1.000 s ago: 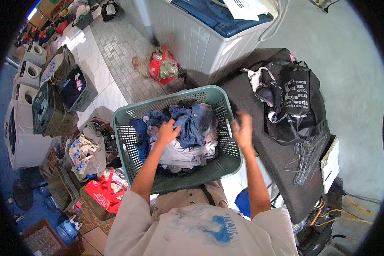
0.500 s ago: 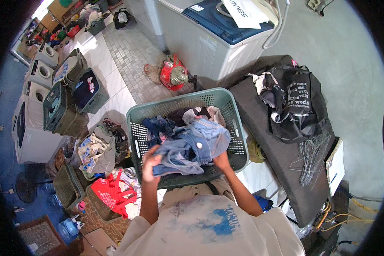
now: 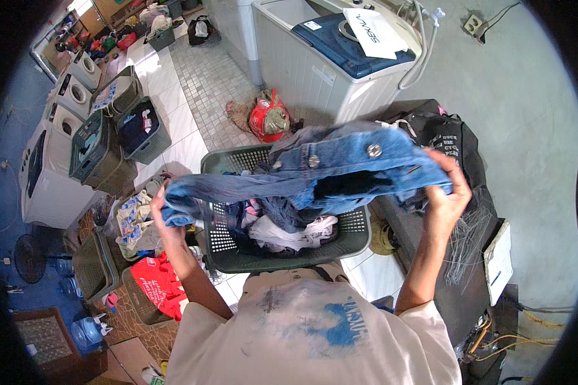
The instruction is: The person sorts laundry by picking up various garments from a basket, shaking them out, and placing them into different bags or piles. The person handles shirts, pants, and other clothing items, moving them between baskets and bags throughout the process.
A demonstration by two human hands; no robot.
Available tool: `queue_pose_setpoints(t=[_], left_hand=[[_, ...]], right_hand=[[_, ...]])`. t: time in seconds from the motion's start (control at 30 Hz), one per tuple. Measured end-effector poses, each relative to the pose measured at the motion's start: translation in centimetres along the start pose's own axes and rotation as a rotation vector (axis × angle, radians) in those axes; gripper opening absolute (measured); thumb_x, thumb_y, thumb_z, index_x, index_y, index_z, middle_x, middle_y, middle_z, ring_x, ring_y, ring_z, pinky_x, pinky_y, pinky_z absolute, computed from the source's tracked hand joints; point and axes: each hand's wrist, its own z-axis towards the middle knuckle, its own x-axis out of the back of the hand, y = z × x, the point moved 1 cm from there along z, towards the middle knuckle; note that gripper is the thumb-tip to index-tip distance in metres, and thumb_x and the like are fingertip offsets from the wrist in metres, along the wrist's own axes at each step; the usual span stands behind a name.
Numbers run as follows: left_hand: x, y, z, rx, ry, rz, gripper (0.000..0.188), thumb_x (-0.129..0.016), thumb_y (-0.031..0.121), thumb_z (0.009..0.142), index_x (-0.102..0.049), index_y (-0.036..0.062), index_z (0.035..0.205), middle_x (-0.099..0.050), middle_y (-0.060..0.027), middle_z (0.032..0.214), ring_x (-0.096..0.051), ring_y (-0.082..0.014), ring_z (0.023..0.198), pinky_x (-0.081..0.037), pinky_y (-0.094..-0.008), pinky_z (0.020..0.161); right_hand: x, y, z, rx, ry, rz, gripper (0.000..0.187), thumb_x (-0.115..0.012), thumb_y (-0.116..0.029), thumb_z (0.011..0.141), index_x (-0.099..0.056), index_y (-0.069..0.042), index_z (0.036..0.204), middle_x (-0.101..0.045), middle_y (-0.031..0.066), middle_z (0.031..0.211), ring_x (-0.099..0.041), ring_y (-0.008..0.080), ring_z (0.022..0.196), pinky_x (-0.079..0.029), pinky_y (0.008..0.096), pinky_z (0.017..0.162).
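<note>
A blue denim garment point(image 3: 350, 154) with round metal buttons is stretched out in the air above a green plastic laundry basket point(image 3: 237, 264). My left hand point(image 3: 164, 208) grips its bunched left end, with fingers partly hidden by the cloth. At the right end, my right hand point(image 3: 448, 189) pinches the denim edge between thumb and fingers. A dark fold gapes along the middle of the garment. Below it, a whitish piece of clothing point(image 3: 292, 232) and darker clothes lie in the basket, partly covered from sight by the denim.
To the right, a black bag point(image 3: 459, 144) and wire hangers point(image 3: 462, 237) lie on a dark padded surface point(image 3: 469, 301). A top-loading washing machine point(image 3: 340, 77) stands ahead. More laundry baskets point(image 3: 154, 144) and a red bag point(image 3: 157, 282) are at left.
Both hands have risen and spread apart, lifting the denim garment out of the basket and pulling it wide. The whitish clothing beneath now shows.
</note>
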Motion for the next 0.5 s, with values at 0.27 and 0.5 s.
queue_pose_setpoints(t=[0.27,0.5], left_hand=[[-3.4,-10.3,-0.2,0.005,-0.769,1.180,0.082,-0.069,0.038,0.074,-0.030,-0.0028,0.133,-0.037,-0.0250,0.131,-0.038,-0.0352,0.121,-0.031,-0.0391,0.101],[-15.1,-11.0,0.9,-0.100,-0.927,0.330,0.098,-0.070,0.034,0.069,-0.011,-0.0054,0.138,-0.023,-0.0228,0.141,-0.023,-0.0313,0.131,-0.019,-0.0368,0.108]], right_hand=[[-2.3,-9.2,7.1,0.230,0.097,0.589,0.039,-0.047,0.000,0.069,-0.056,0.011,0.106,-0.062,0.0128,0.092,-0.058,0.0148,0.082,-0.044,0.0238,0.078],[0.1,-15.4,13.1,0.378,0.064,0.942,0.015,-0.055,-0.012,0.085,-0.059,-0.001,0.094,-0.062,0.0090,0.093,-0.058,0.0183,0.087,-0.044,0.0317,0.083]])
